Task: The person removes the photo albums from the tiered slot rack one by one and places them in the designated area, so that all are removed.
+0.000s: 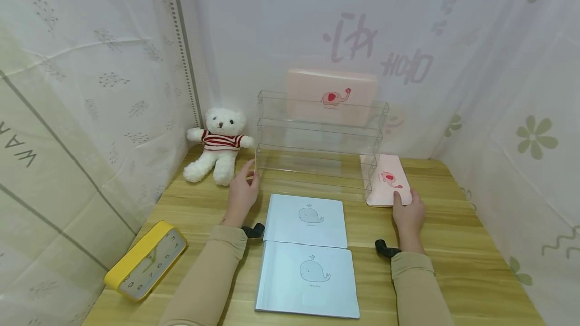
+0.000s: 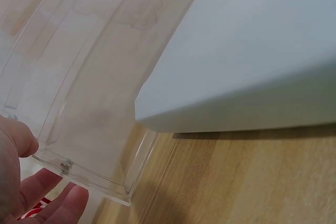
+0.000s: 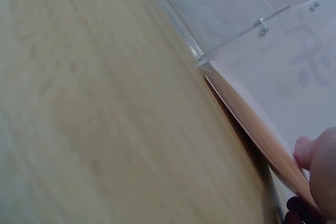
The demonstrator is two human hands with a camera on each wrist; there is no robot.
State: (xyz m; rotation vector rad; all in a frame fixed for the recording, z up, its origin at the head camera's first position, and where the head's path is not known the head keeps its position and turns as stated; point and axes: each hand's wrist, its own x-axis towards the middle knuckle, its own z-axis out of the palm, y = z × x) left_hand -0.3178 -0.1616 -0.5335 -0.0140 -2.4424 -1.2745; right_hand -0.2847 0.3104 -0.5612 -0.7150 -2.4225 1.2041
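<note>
Nearest, on the wood-grain tabletop [image 1: 471, 270], the near whale booklet [image 1: 290, 291] lies flat, and the far whale booklet [image 1: 285, 215] meets its far edge; both have pale blue, smooth covers with a grey line drawing. Off to the left sits a yellow-cased clock or speaker [image 1: 144, 260], a rounded slab with a glossy, icon-marked face.

Farther on, the left hand [image 1: 242, 192] pinches the left side panel of the stepped acrylic rack [image 1: 312, 137], thumb on one side and fingers on the other. The right hand [image 1: 409, 213] holds the near end of the lying elephant booklet [image 1: 385, 167], thumb on top, fingertips below. That booklet, pink and slim with a red elephant, lies along the rack's right side, partly seen through the clear plastic; whether they touch is unclear.

The rack has thin, transparent tiers joined by small metal fittings. At its top stands the upright elephant booklet [image 1: 308, 89], in or just behind the highest tier. Judging by this, the work looks only partly done: one booklet is up, while three lie outside the rack.

Left of the rack sits a fluffy white teddy bear [image 1: 219, 145] in a red-striped knit top. Beyond hangs a softly creased, printed curtain [image 1: 272, 24].
</note>
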